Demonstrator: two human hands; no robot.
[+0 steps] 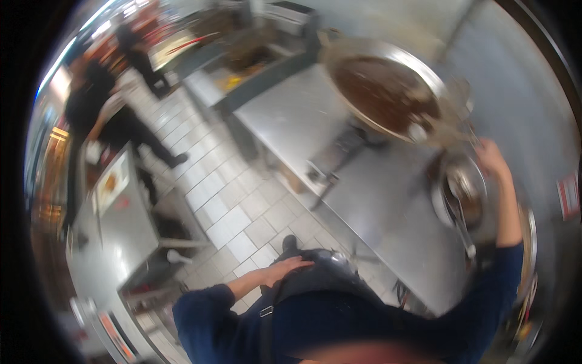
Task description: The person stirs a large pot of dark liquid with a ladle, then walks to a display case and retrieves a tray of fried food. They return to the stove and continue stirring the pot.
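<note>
A large metal wok (400, 52) of dark brown liquid stands over a gas burner (341, 150) on the steel table. At the wok's near right rim, my right hand (490, 157) is closed around the thin handle of a blurred strainer or skimmer (450, 125); its exact kind is unclear. Just below that hand sits a steel bowl (439, 207), with a ladle (461, 227) leaning in it and some brown liquid inside. My left hand (286, 268) lies flat against the front of my dark apron (327, 277), holding nothing.
Steel table (386, 218) runs diagonally along the right-hand wall. Beyond it stands a fryer-like unit (254, 68) with yellow food pieces. On the left, a second steel counter (113, 232) bears a tray (111, 182). Two people (97, 100) are in the tiled aisle (218, 186).
</note>
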